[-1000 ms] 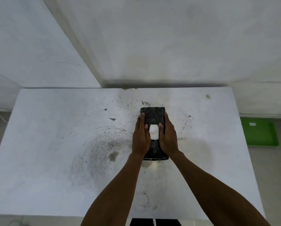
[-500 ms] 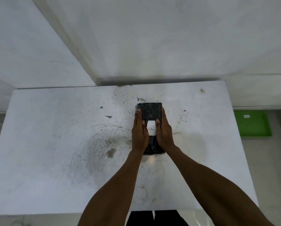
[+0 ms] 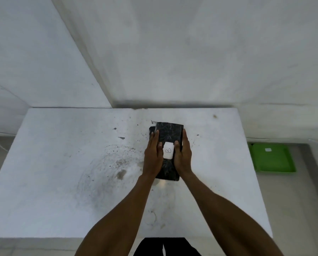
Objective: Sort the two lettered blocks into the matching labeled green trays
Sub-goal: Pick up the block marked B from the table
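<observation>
Fingers (image 3: 155,143) of the left hand (image 3: 152,157) lay along the left flank of the dark marbled block (image 3: 170,133), thumb on its top face; the right hand (image 3: 183,156) mirrored this on the right flank, so both hands were closed around the block from opposite sides with no visible gap. The block sat near the tabletop's (image 3: 62,172) centre, slightly toward 12 o'clock; whether it rested on the surface or was just raised could not be told. A second dark edge (image 3: 151,130) showed at its 10 o'clock corner, possibly the other block beneath. White label (image 3: 168,150) on top read "B". Long axis ran 12 to 6 o'clock, far end toward the wall (image 3: 173,52); the letter lay on its side, its top toward 9 o'clock. One green tray (image 3: 272,159) lay on the floor at 3 o'clock, well apart from the tabletop; its own label was too small to read. Risks judged: the block looked heavy and smooth, so a palm-squeeze hold could slip on the carry downward to the floor; an unread tray label could cause a mis-sort; a lower block could be dragged.
</observation>
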